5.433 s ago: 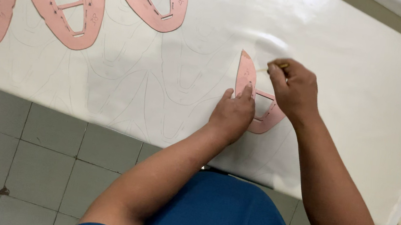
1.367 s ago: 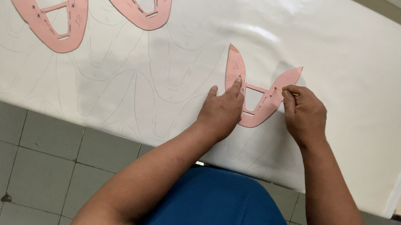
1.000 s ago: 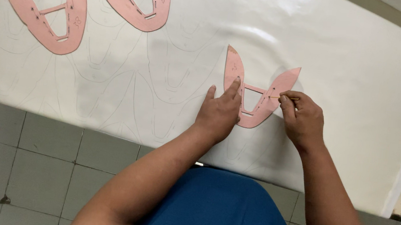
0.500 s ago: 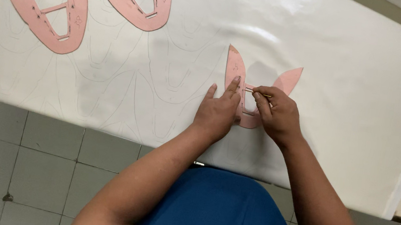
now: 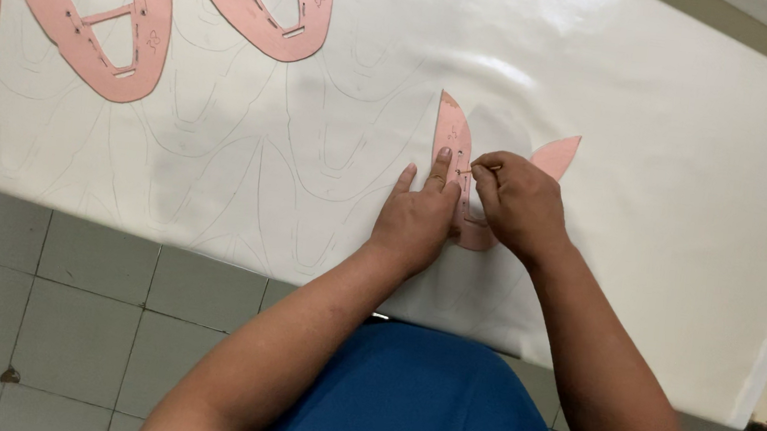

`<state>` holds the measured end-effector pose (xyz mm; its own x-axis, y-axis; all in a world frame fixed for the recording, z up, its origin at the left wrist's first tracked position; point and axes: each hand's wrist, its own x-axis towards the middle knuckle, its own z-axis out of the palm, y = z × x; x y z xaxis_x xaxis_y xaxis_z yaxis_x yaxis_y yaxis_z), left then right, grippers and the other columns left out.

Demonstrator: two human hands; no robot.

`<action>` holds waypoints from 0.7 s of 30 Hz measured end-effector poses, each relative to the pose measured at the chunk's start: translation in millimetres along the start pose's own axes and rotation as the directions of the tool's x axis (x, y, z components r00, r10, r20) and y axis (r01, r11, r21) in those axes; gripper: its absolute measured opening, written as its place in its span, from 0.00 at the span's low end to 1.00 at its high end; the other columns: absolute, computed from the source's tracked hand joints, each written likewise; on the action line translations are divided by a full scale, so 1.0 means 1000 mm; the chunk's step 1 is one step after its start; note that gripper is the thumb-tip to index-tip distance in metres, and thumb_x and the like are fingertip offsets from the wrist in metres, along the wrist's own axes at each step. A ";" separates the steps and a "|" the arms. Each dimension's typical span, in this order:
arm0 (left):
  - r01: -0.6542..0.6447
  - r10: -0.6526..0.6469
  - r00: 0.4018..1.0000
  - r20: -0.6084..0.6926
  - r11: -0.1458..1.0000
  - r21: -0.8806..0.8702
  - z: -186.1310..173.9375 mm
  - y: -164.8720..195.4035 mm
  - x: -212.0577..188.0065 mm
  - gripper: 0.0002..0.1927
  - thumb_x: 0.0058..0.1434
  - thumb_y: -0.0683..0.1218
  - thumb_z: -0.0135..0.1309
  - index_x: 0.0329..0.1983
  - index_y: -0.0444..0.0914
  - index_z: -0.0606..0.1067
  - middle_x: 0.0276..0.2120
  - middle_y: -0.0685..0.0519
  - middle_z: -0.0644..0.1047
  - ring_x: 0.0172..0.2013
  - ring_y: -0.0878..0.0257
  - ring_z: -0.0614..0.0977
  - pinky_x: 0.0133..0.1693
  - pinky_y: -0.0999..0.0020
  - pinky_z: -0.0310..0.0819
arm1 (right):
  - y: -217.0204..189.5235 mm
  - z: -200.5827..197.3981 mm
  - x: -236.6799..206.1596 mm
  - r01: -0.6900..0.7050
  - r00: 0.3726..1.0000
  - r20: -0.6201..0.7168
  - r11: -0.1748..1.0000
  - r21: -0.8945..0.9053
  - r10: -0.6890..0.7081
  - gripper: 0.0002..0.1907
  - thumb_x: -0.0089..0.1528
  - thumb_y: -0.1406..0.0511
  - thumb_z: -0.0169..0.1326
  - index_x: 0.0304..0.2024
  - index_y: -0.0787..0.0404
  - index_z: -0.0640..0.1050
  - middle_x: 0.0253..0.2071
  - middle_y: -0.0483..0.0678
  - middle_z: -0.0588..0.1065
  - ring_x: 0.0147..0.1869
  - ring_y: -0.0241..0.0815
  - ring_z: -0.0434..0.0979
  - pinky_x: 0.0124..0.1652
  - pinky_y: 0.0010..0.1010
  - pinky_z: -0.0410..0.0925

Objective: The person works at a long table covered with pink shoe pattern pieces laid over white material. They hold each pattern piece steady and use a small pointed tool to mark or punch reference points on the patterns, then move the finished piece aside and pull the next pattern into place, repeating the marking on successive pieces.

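While the left hand (image 5: 419, 218) presses its flat, spread fingers on the pink V-shaped card pattern (image 5: 456, 156) lying on the glossy white sheet (image 5: 662, 132), the right hand (image 5: 517, 205) pinches a thin pencil-like marker (image 5: 479, 169) at the pattern's inner edge; tracing cleanly probably needs steady downward pressure and the tip tight against the card. Both forearms reach forward, wrists low. Three more pink patterns (image 5: 264, 0) lie further left

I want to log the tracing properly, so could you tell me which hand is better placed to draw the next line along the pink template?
Probably the right hand: it holds a thin marking tool at the template, while the left hand lies flat on it.
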<state>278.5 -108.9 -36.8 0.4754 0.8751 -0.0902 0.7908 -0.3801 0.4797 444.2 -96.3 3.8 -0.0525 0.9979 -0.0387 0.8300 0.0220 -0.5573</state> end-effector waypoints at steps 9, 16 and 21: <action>-0.004 0.002 1.000 0.027 0.998 0.070 -0.005 0.001 0.002 0.21 0.60 0.48 0.61 0.53 0.37 0.70 0.72 0.37 0.61 0.35 0.53 0.86 0.68 0.50 0.56 | -0.001 0.004 0.004 0.146 0.982 -0.130 0.988 0.048 -0.139 0.09 0.69 0.63 0.55 0.44 0.62 0.81 0.41 0.52 0.81 0.43 0.50 0.81 0.43 0.38 0.72; -0.047 0.046 0.998 0.038 0.999 0.020 -0.011 -0.001 0.005 0.31 0.52 0.55 0.65 0.53 0.35 0.69 0.69 0.37 0.62 0.45 0.51 0.83 0.65 0.50 0.57 | 0.020 -0.001 0.006 -0.159 0.970 -0.096 0.880 0.448 0.225 0.12 0.69 0.64 0.47 0.48 0.64 0.78 0.44 0.51 0.80 0.45 0.41 0.81 0.47 0.31 0.73; -0.054 0.057 0.991 0.123 0.998 -0.022 -0.015 -0.002 0.000 0.28 0.56 0.55 0.64 0.52 0.35 0.69 0.71 0.35 0.60 0.44 0.51 0.84 0.68 0.51 0.54 | 0.046 -0.006 -0.026 -0.440 0.788 -0.177 0.741 0.507 0.589 0.19 0.65 0.69 0.40 0.56 0.66 0.75 0.51 0.50 0.76 0.36 0.38 0.79 0.41 0.31 0.72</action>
<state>270.8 -103.7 -24.9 0.5633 0.8086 -0.1698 0.7552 -0.4205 0.5029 487.2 -120.4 -15.7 0.5461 0.8106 -0.2116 0.3567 -0.4535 -0.8167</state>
